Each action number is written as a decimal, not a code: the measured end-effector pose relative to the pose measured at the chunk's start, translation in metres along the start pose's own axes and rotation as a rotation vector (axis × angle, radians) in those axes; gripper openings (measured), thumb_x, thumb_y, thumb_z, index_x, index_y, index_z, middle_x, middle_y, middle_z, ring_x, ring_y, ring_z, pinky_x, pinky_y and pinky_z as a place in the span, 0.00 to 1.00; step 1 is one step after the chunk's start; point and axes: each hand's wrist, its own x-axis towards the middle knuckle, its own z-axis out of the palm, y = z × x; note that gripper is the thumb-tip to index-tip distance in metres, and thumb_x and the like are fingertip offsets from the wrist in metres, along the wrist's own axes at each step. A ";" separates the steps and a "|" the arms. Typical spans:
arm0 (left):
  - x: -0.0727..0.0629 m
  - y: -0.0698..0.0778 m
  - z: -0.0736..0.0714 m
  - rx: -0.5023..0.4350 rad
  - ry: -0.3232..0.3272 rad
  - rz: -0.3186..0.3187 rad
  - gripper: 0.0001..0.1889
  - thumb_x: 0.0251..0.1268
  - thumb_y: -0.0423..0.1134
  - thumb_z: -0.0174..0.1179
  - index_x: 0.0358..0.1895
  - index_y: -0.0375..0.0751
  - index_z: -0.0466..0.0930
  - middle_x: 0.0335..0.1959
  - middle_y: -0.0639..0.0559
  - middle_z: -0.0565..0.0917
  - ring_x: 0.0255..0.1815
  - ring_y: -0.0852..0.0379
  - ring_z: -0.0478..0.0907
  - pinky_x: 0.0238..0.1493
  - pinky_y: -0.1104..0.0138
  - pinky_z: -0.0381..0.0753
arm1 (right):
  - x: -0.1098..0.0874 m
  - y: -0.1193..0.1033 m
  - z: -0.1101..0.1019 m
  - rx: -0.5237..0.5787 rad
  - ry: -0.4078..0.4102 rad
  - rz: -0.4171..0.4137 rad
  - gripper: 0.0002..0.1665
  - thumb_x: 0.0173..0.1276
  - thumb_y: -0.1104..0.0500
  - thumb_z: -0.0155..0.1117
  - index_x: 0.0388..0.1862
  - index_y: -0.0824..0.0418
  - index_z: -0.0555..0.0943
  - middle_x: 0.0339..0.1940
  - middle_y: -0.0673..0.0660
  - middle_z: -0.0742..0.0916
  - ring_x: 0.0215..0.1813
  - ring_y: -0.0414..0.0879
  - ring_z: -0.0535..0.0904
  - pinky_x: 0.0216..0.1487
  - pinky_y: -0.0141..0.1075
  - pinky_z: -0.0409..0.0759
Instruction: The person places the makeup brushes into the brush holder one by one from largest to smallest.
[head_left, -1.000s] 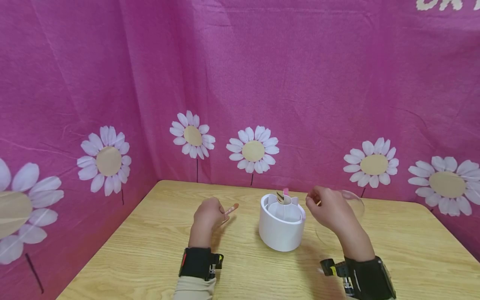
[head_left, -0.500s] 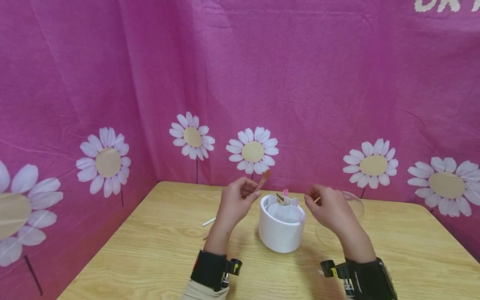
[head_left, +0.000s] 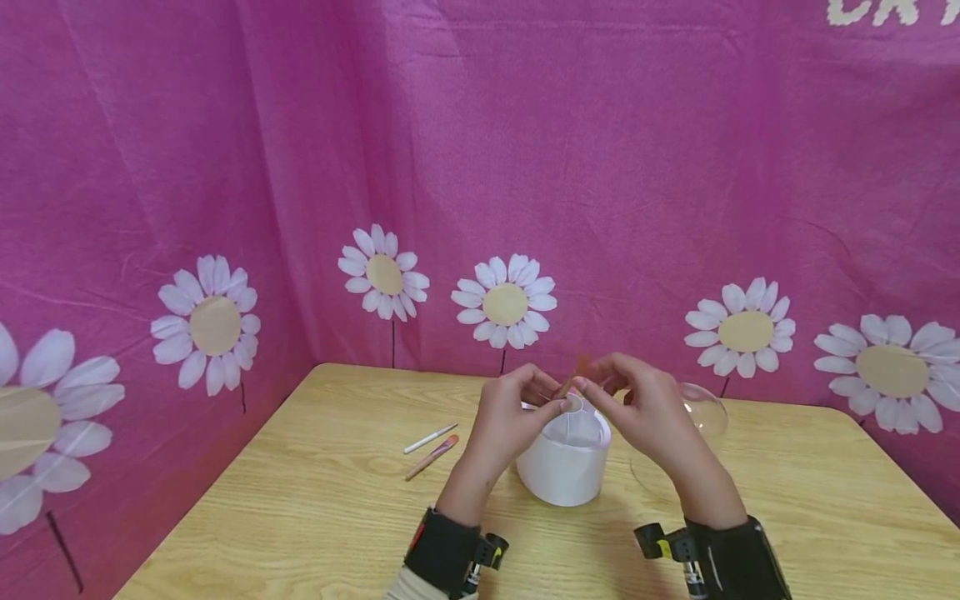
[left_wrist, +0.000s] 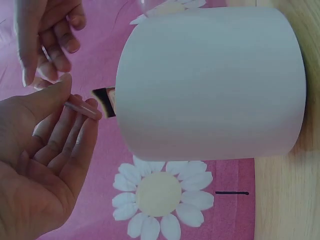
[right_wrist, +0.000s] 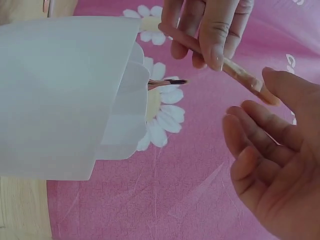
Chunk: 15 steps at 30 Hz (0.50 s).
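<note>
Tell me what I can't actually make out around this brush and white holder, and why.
Head view: the bristles of the held brush, blurred.
Head view: part of the rim of the white holder, hidden by the left hand.
Head view: part of the clear round piece, behind the right hand.
Head view: the lettering, cut off by the frame.
Left wrist view: the holder's inside, hidden by its outer wall.

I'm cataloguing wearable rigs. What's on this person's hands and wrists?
The left hand and right hand wear no gloves. Broad black bands wrap both wrists: the left band shows a red mark, with a beige sleeve behind it. The left camera and right camera, both small and black, sit on mounts; yellow shows on the right one.
</note>
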 end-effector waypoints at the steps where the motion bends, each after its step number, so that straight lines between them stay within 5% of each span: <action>1: 0.000 0.000 0.001 0.003 -0.005 0.002 0.10 0.57 0.36 0.75 0.39 0.41 0.84 0.34 0.51 0.89 0.33 0.61 0.86 0.37 0.72 0.83 | 0.000 -0.001 0.000 -0.001 0.011 -0.004 0.09 0.68 0.57 0.72 0.39 0.60 0.84 0.32 0.52 0.87 0.34 0.45 0.80 0.30 0.34 0.77; 15: -0.002 0.004 0.002 0.033 -0.033 0.007 0.11 0.58 0.41 0.75 0.40 0.45 0.83 0.34 0.56 0.88 0.36 0.66 0.84 0.38 0.74 0.83 | -0.001 -0.004 -0.007 0.003 0.094 0.003 0.08 0.69 0.58 0.71 0.39 0.62 0.85 0.30 0.52 0.88 0.31 0.44 0.79 0.33 0.31 0.78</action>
